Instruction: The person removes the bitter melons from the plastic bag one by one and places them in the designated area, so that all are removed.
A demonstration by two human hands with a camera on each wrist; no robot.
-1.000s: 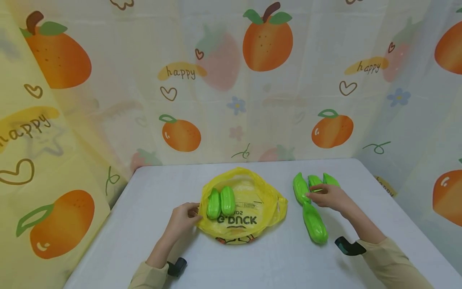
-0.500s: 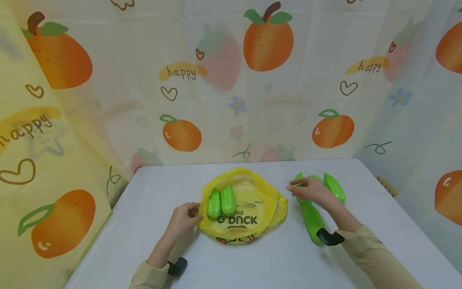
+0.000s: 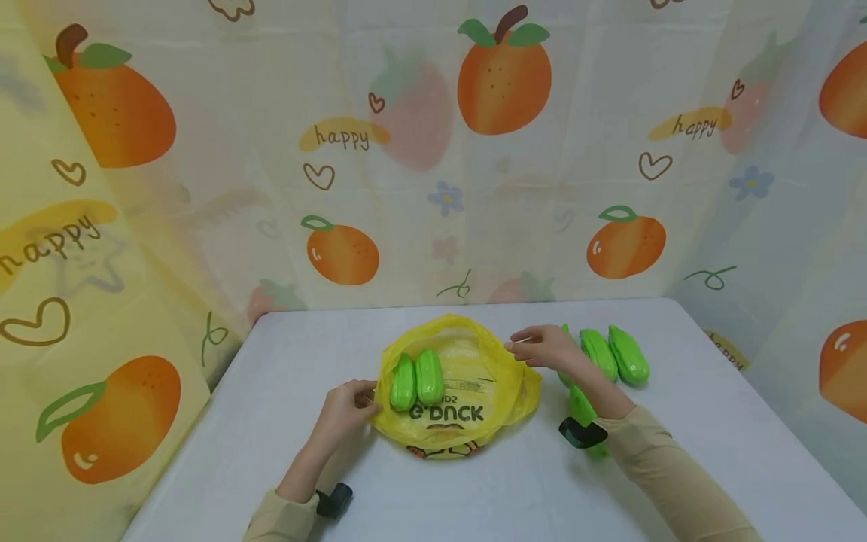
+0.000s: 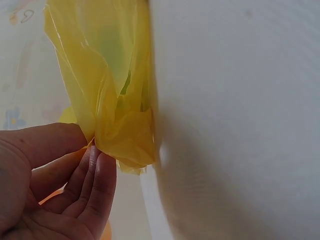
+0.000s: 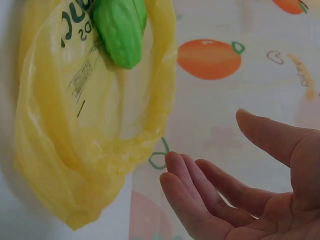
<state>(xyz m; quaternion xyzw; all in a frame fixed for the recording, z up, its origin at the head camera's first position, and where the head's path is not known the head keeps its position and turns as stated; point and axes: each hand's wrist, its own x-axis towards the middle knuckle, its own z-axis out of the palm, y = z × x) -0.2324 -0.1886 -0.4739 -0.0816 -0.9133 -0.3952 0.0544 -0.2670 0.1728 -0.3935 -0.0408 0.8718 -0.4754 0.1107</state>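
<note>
A yellow plastic bag (image 3: 501, 403) lies with its mouth spread wide on the table. Inside, at its left, are two glossy green cucumber-like toys (image 3: 430, 378); one toy (image 5: 120, 32) shows a bumpy skin in the right wrist view. My left hand (image 3: 343, 410) pinches the bag's left edge between thumb and fingers, as the left wrist view confirms. By the bag's upper right rim is my right hand (image 3: 547, 348), fingers loosely extended. Between its thumb and fingertips (image 5: 172, 160) there is nothing, and a small gap separates them from the bag in the right wrist view.
Right of the bag lie more green toys: one at the far right (image 3: 628, 357), another beside it (image 3: 599, 354), and a lower one (image 3: 581, 406) partly covered by my right forearm. The white table (image 3: 460, 497) meets a fruit-print curtain (image 3: 406, 181) at the back and sides.
My right hand has moved left from the green toys to the bag's right rim, uncovering the toys at the far right. The left hand has kept its place on the bag.
</note>
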